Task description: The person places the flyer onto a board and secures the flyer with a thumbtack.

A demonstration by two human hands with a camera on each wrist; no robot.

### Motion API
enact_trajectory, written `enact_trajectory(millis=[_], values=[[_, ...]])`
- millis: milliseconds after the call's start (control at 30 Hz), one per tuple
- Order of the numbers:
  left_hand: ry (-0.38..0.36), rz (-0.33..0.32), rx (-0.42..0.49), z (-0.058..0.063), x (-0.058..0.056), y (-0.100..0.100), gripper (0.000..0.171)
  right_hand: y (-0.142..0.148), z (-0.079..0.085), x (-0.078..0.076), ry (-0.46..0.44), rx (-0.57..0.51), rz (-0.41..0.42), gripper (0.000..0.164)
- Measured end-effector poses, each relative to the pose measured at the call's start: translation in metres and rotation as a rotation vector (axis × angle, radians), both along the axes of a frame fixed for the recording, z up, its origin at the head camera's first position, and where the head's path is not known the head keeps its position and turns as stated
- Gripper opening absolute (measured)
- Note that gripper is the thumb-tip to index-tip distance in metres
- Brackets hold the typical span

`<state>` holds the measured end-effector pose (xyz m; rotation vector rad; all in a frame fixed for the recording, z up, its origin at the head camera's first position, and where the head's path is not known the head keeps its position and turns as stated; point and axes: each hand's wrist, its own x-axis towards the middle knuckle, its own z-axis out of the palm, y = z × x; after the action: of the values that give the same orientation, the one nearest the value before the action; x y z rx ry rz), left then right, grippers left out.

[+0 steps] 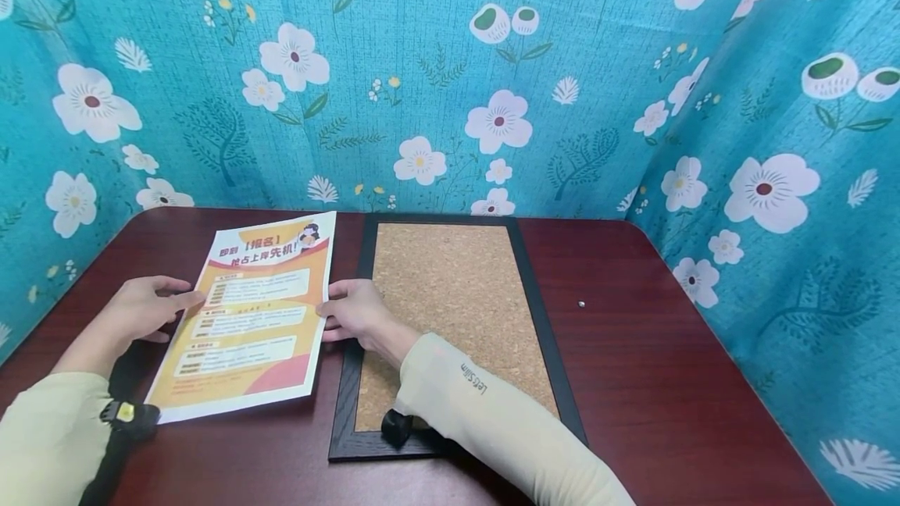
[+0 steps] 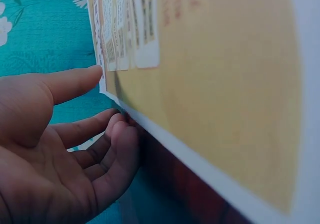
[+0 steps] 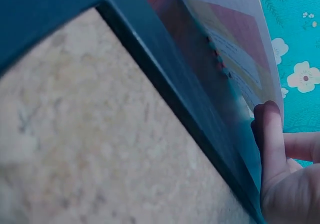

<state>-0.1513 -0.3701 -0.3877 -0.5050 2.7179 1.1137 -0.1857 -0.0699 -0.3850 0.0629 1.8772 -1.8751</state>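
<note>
A yellow and orange printed poster [image 1: 242, 311] with a white border is held up at a tilt on the left, its lower edge toward me. My left hand [image 1: 144, 309] pinches its left edge, thumb on the printed face and fingers behind, as the left wrist view also shows. The opposite edge is pinched by my right hand [image 1: 360, 311], which reaches across a cork board [image 1: 457, 272] in a black frame. In the right wrist view the frame [image 3: 160, 89] runs close beside the fingers, with the poster [image 3: 245, 39] beyond it.
All of this is on a dark red table [image 1: 647, 381]. A tiny shiny object [image 1: 581, 304] lies right of the cork board. Small red and dark bits [image 3: 218, 54] show between frame and poster. Behind the table hangs a blue floral curtain [image 1: 394, 84], which also closes off the right side.
</note>
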Motion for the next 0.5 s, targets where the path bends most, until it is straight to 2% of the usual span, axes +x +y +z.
enact_trajectory(millis=[500], values=[[0.043, -0.048, 0.059, 0.0063, 0.0012, -0.0013, 0.072, 0.0085, 0.0028, 0.0001, 0.008, -0.03, 0.037, 0.015]])
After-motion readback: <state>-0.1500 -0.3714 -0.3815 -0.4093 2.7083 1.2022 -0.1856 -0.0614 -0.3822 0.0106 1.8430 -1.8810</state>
